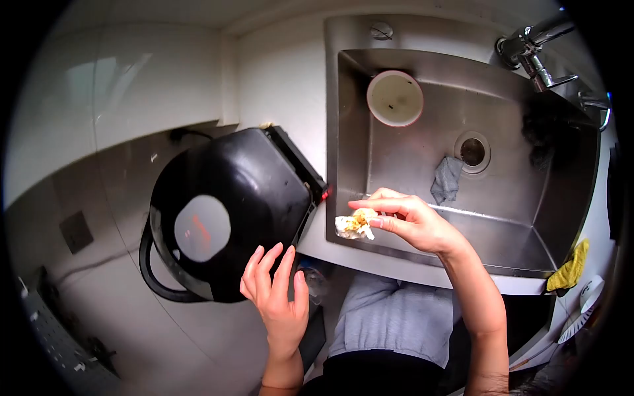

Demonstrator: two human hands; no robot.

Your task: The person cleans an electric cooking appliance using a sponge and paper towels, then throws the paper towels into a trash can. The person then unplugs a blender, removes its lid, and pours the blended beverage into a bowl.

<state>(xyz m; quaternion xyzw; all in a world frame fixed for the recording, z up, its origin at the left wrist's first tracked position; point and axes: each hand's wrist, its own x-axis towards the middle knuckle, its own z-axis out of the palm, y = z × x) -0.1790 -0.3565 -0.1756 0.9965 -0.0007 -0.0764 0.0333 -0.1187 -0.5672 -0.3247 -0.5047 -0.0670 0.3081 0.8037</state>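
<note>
1. Centrally placed, the crumpled tissue, white with yellow-brown stains, is held by the right hand above the near left corner of the sink.
2. Right fingers: nearly closed, thumb below and fingertips above, pinching the tissue at its upper right part. Most of the wad projects beyond the thumb tip, to the left and downward, with a loose flap hanging under the thumb.
3. Left hand: fingers open, loosely spread and slightly curved, with nothing in their hold. The fingertips lie at the near edge of the black appliance; whether they touch it cannot be told. The tissue is well apart from them, to the right.
4. Black appliance: lid closed, grey oval panel on top, curved handle toward the left; it stands left of the sink, its right part beside the white surface.
5. Sink contents: a pale bowl with a red rim and dark specks inside, near the far left corner; a grey cloth just beside the drain.
6. Sink surroundings: a chrome faucet at the far right corner; a yellow cloth at the near right corner.
</note>
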